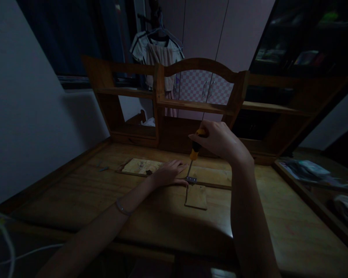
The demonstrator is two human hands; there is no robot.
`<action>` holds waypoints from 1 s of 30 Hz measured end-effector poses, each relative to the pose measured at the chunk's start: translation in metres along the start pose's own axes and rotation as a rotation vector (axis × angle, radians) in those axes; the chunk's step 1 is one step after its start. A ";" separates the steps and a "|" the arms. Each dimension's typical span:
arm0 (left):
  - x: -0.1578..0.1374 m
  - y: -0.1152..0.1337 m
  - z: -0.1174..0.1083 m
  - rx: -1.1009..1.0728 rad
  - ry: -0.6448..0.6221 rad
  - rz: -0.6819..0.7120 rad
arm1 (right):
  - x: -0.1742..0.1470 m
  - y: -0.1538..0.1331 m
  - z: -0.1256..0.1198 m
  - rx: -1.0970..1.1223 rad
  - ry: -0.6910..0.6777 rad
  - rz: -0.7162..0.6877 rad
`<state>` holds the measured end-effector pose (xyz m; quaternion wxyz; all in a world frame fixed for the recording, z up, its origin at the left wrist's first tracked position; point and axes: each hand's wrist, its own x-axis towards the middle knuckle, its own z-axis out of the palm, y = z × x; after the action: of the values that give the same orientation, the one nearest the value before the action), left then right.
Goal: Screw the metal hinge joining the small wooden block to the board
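tally of items
left hand (170,172), one; right hand (220,139), one; screwdriver (194,152), one; metal bracket (192,180), one; long board (213,175), one; small square board (196,197), one; bracelet (122,207), one.

Dim room, as seen from where I stand at the desk (104,208). The desk's wooden top catches one bright glint near its front edge; along its far side rises a wooden shelf (198,63), arched at centre. Left: a pale wall (20,116) and a dark blue curtain (66,34). Behind the shelf: a rack (153,8) with a hung shirt (139,45), then a pink wardrobe (205,33), checked lower down. Right: a dark cabinet (292,29).
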<state>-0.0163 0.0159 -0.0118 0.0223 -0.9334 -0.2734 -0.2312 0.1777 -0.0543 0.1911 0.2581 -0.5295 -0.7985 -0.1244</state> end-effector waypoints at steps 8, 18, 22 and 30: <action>0.001 0.001 0.000 0.031 -0.016 0.009 | 0.001 -0.001 0.004 0.056 -0.108 -0.025; 0.001 0.002 -0.001 0.008 -0.008 0.001 | 0.002 -0.002 0.008 0.140 -0.096 -0.062; 0.002 0.001 0.000 0.011 -0.012 -0.004 | 0.002 0.000 0.008 0.141 -0.079 -0.074; 0.003 0.001 0.000 0.036 -0.020 0.000 | 0.003 0.000 0.010 0.024 -0.092 -0.001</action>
<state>-0.0136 0.0159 -0.0103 0.0365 -0.9351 -0.2779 -0.2167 0.1736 -0.0475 0.1842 0.2275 -0.5309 -0.8113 -0.0905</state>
